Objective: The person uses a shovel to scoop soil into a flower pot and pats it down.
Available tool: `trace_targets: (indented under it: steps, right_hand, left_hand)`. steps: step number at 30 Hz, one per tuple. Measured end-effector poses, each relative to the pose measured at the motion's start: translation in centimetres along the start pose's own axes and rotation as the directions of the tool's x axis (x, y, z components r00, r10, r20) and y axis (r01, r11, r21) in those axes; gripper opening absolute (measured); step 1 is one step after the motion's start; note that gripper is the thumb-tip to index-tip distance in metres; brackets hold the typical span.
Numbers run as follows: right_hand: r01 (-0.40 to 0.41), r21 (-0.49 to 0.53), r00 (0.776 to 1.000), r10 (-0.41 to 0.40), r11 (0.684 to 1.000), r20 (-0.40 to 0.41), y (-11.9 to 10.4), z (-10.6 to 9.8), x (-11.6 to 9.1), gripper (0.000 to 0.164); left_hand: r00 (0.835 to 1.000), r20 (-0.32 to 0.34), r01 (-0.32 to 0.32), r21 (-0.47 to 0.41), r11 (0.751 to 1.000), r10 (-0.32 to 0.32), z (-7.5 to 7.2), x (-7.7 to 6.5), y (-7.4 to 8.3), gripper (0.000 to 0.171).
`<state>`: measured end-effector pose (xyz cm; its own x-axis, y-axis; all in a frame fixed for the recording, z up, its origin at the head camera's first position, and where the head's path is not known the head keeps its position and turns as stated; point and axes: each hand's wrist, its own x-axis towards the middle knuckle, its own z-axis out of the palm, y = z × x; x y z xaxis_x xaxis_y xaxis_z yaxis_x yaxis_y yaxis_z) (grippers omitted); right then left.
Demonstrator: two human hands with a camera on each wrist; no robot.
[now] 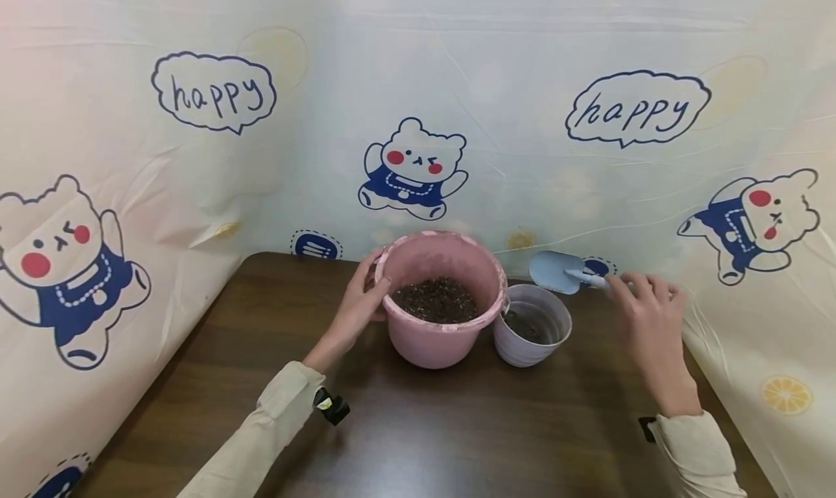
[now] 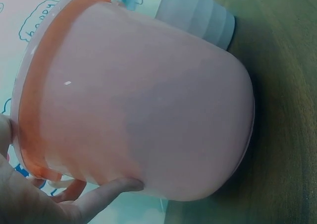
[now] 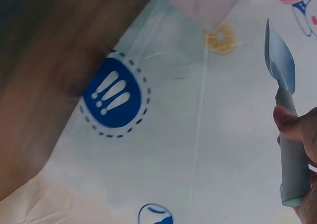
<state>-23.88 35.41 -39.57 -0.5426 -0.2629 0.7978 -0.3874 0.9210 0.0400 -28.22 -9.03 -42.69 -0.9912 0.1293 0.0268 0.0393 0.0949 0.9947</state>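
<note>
A pink bucket (image 1: 431, 347) stands upright on the table, dark soil (image 1: 436, 300) in its bottom. My left hand (image 1: 355, 302) grips the bucket's left side at the rim; in the left wrist view its fingers (image 2: 106, 194) lie against the wall. Close on the bucket's right is a small pale lilac pot (image 1: 519, 351), with some soil low inside. My right hand (image 1: 653, 331) holds a light blue hand trowel (image 1: 551, 271) by its handle, raised behind and right of the pot. The right wrist view shows the trowel's blade (image 3: 280, 55) from the side.
The dark brown wooden table (image 1: 418, 440) extends in front of the bucket and pot. A pale cloth (image 1: 522, 62) printed with bears and words hangs close behind the table and along both sides.
</note>
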Motion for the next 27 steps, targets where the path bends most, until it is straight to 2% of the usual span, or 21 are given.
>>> trace_targets:
  steps: [5, 9, 15, 21, 27]
  right_hand:
    - [-0.028, 0.032, 1.0, 0.028, 0.999, -0.005, -1.3, -0.2, 1.3, 0.023]
    - [-0.02, 0.065, 0.998, 0.024, 0.998, -0.057, -2.9, -0.2, 2.7, 0.023]
    - [0.054, 0.096, 0.993, -0.043, 0.994, -0.112, -5.4, -0.2, 5.0, 0.024]
    - [0.161, 0.045, 0.986, -0.159, 0.986, -0.049, -7.6, -0.1, 7.1, 0.023]
    - [0.266, -0.051, 0.963, -0.262, 0.963, 0.07, -9.9, 1.2, 8.9, 0.018]
  left_hand:
    - [1.0, 0.003, -0.01, 0.003, 1.0, 0.009, 0.1, 0.0, -0.1, 0.064]
    - [1.0, 0.005, -0.014, 0.004, 1.0, 0.014, 0.1, 0.0, -0.1, 0.064]
    - [1.0, 0.002, -0.013, 0.007, 1.0, 0.013, 0.1, 0.0, -0.1, 0.064]
    - [1.0, 0.002, -0.01, 0.011, 1.0, 0.01, 0.2, 0.0, 0.0, 0.065]
    - [1.0, -0.007, -0.004, 0.01, 1.0, 0.004, 0.2, 0.1, -0.1, 0.064]
